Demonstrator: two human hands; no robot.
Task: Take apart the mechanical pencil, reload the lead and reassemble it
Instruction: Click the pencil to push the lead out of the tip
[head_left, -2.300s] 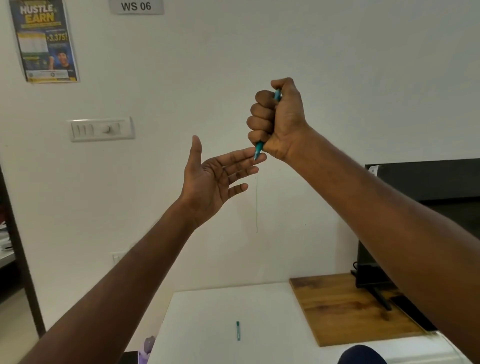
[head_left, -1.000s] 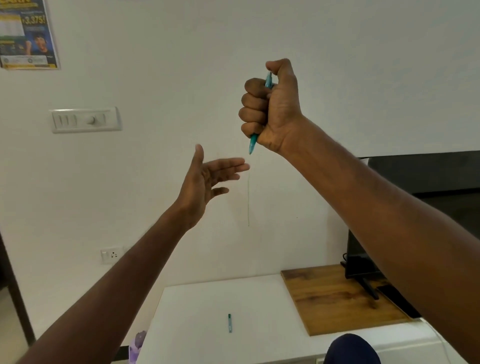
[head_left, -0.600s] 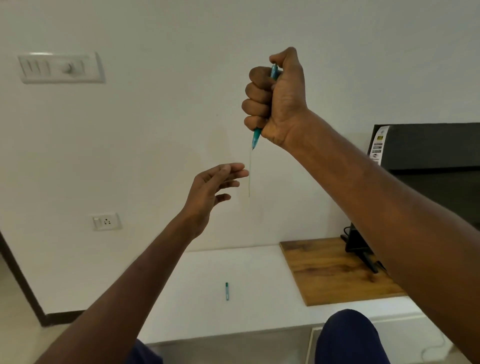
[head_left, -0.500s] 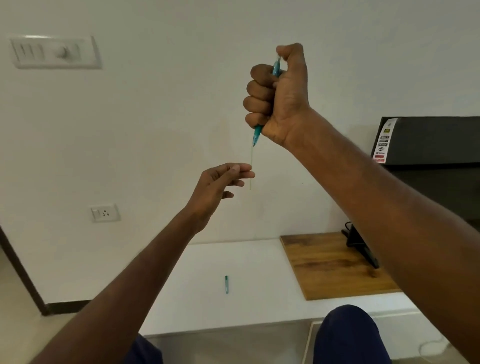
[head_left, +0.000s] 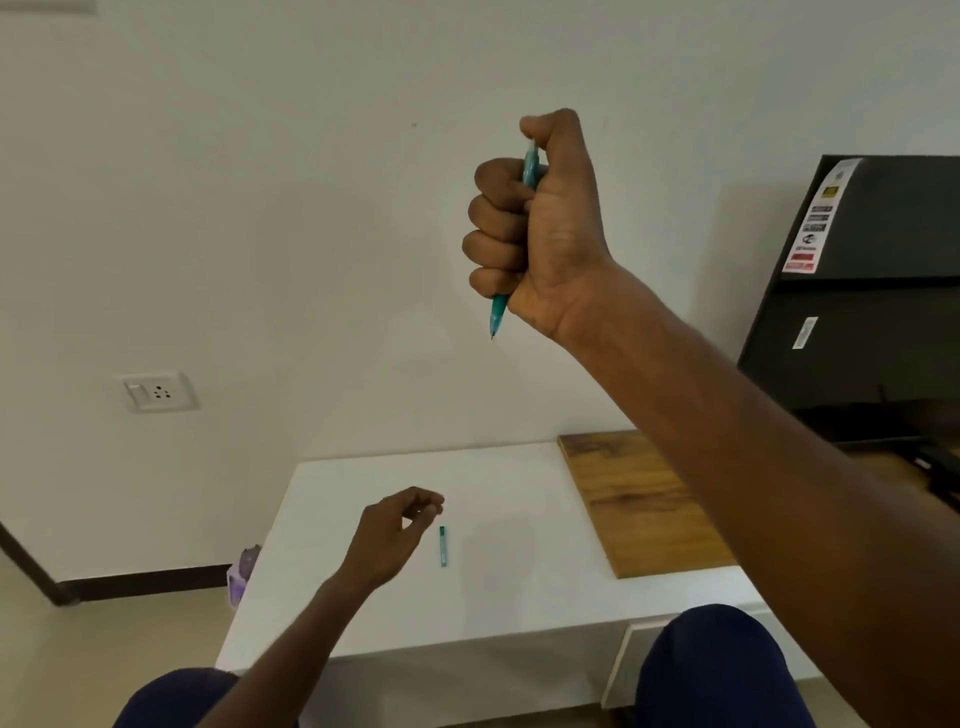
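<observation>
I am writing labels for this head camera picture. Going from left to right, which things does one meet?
wall socket → purple object beside the table → left hand → small green tube on the white table → right hand gripping the blue pencil → wooden board → black screen

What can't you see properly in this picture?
All in the head view:
- Most of the mechanical pencil: the right hand is fisted around it; only the tip and a sliver near the thumb show.
- Whatever the left hand pinches: too small and blurred to tell.
- The small green tube on the white table: too small to identify.
- The black screen: cut off by the right edge.
</observation>
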